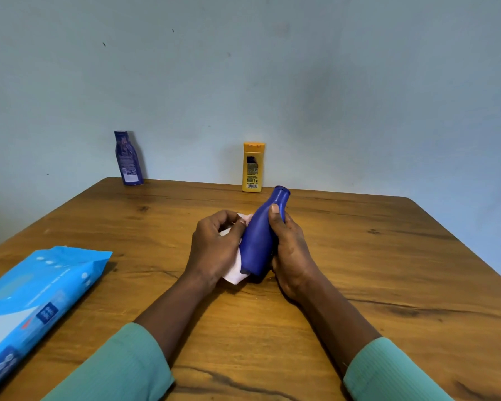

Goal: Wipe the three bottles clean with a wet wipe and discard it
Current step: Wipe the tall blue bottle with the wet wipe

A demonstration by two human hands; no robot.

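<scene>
Head view looks forward and down across the table (pixel 373 256) toward the wall (pixel 301 82), seemingly close.

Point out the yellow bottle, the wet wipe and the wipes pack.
yellow bottle (pixel 252 169), head view, back label
wet wipe (pixel 234 273), head view, lower corner
wipes pack (pixel 41 296), head view, top face

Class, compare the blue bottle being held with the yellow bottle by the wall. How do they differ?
The blue bottle is tilted, gripped by the right hand; the yellow bottle stands upright, untouched. The blue bottle shows a plain side; the yellow bottle shows a printed label. Both are opaque bottles.
</scene>
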